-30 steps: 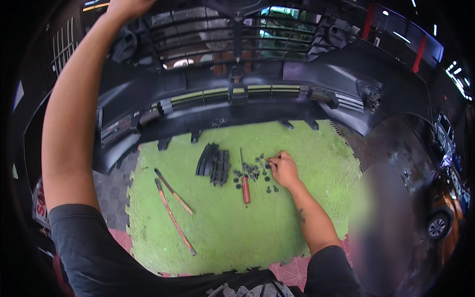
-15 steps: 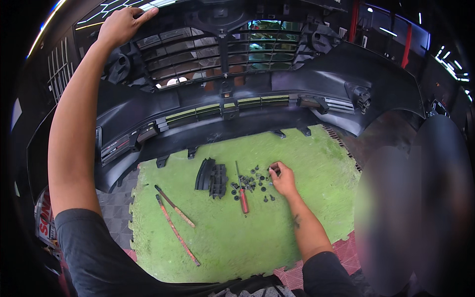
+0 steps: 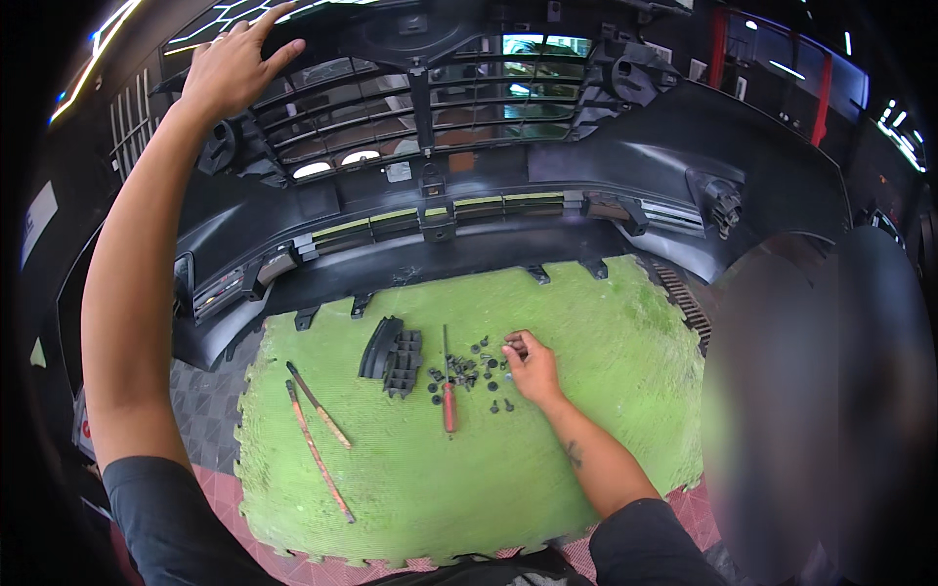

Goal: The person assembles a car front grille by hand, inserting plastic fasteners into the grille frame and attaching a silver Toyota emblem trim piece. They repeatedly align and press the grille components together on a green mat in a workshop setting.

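- left hand (image 3: pixel 233 66) now shows whole, where one second ago the upper edge of the view cut it off; its fingers, gathered half a second ago, now fan out
- right hand (image 3: pixel 532 369) has barely shifted against the slim screwdriver with a red handle and thin metal shaft (image 3: pixel 449 405)
- left hand is far beyond the screwdriver and to its left, at the upper left of a large black plastic car bumper with a slatted grille (image 3: pixel 503 181); fingers and thumb are spread apart, and i cannot tell whether they touch the bumper
- right hand is just right of the screwdriver; its fingers curl, thumb and forefinger tips close together, and i cannot tell whether something is pinched between them
- small black plastic clips (image 3: pixel 464 373) lie scattered close around the screwdriver, most to its right, reaching to just beside the right hand
- left of the screwdriver, a curved, smooth black plastic piece (image 3: pixel 380 347) lies beside a ribbed, boxy black plastic piece (image 3: pixel 403 363)
- farther left of it lie two thin, worn, orange-brown rods with dark ends (image 3: pixel 319 452)
- under the screwdriver spreads a scuffed green foam mat (image 3: pixel 430 498)
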The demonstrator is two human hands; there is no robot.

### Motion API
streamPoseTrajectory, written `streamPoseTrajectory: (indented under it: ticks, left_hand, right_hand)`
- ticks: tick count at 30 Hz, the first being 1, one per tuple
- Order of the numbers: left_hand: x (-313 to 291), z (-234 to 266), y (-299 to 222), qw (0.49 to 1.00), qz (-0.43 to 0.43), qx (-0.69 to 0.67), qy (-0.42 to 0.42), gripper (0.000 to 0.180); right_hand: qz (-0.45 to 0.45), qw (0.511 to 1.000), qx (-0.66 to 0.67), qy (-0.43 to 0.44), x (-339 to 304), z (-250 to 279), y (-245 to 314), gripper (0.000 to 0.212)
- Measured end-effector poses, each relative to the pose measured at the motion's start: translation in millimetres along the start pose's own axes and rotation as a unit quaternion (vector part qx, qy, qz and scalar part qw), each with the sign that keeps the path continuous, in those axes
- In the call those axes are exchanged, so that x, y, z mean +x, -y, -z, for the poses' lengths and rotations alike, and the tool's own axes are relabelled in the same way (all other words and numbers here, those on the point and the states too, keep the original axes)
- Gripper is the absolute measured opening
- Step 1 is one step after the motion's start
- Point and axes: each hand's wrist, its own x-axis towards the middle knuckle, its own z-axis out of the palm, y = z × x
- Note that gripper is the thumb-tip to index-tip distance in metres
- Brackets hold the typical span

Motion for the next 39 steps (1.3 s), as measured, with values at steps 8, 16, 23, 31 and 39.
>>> streamPoseTrajectory:
  ticks: [8, 16, 23, 31, 39]
  left_hand:
    - [-17.7, 9.8, -24.4, 0.968, 0.145, 0.189, 0.079, 0.08]
    - [-10.5, 29.2, -42.2, 0.975, 0.162, 0.119, 0.096, 0.084]
    - [-31.2, 33.0, -29.9, 0.977, 0.147, 0.132, 0.075, 0.084]
    - [-36.8, 27.4, -16.4, 0.986, 0.121, 0.109, 0.043, 0.076]
    - [-31.8, 11.6, -12.1, 0.989, 0.08, 0.119, -0.015, 0.066]
  right_hand:
    - [-0.017, 0.996, 0.028, 0.082, -6.4, 6.5, 16.0, 0.021]
    - [0.077, 0.881, 0.126, 0.45, -103.6, 51.0, 73.2, 0.046]
    - [0.129, 0.713, 0.268, 0.634, -257.6, 87.2, 77.3, 0.027]
    - [0.043, 0.672, 0.211, 0.709, -266.6, 71.0, 60.1, 0.033]
    - [-0.08, 0.773, 0.065, 0.626, -273.4, 157.5, 42.1, 0.036]
